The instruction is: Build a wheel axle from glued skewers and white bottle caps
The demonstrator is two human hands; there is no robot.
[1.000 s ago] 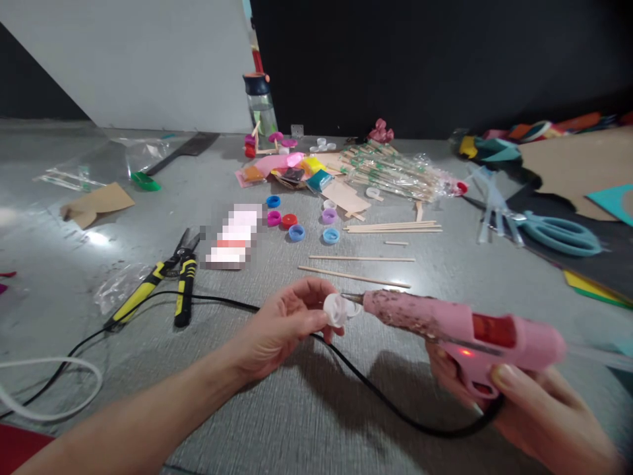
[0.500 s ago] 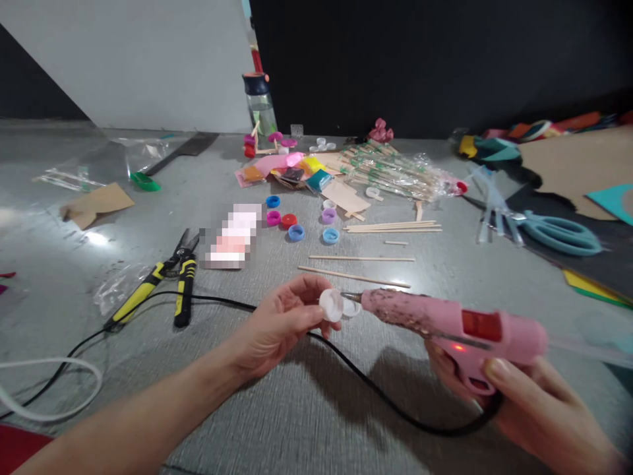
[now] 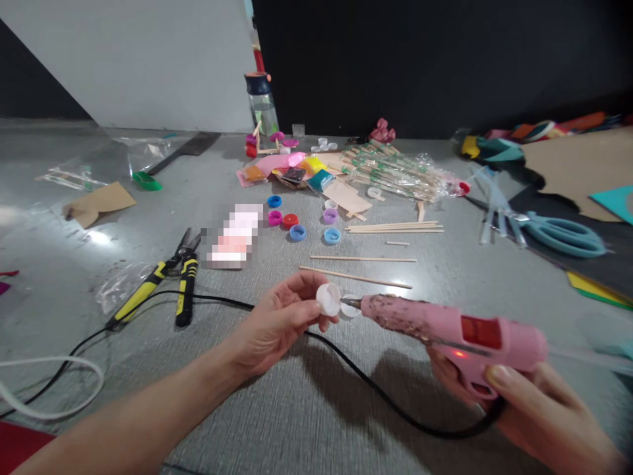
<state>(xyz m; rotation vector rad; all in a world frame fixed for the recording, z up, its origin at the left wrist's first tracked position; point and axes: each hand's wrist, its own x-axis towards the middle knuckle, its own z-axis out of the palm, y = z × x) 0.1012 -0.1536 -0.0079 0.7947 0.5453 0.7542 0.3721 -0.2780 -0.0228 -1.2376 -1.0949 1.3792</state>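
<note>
Between thumb and fingers, my left hand point(image 3: 289, 313) pinches a white bottle cap point(image 3: 328, 299), its hollow side toward me. My right hand point(image 3: 524, 402) is wrapped round the handle of a pink hot glue gun point(image 3: 435, 323) with a lit red light. The gun's metal nozzle points left and is at the cap's right edge; whether it touches I cannot tell. Behind the nozzle a second white cap point(image 3: 351, 309) shows in part. A black cord point(image 3: 376, 392) runs from the gun's handle across the grey table to the left.
Wooden sticks point(image 3: 363, 258) and coloured bottle caps point(image 3: 297, 232) lie beyond my hands. Yellow-black pruning shears point(image 3: 184, 284) are at left, blue-handled scissors point(image 3: 564, 234) at right. Farther back stand a water bottle point(image 3: 262, 105) and bagged sticks point(image 3: 390, 171). A white cable point(image 3: 96, 389) loops at lower left.
The glue gun's nozzle has dipped slightly, and the cap in my left hand has shifted a little left and up. Both grips are the same.
</note>
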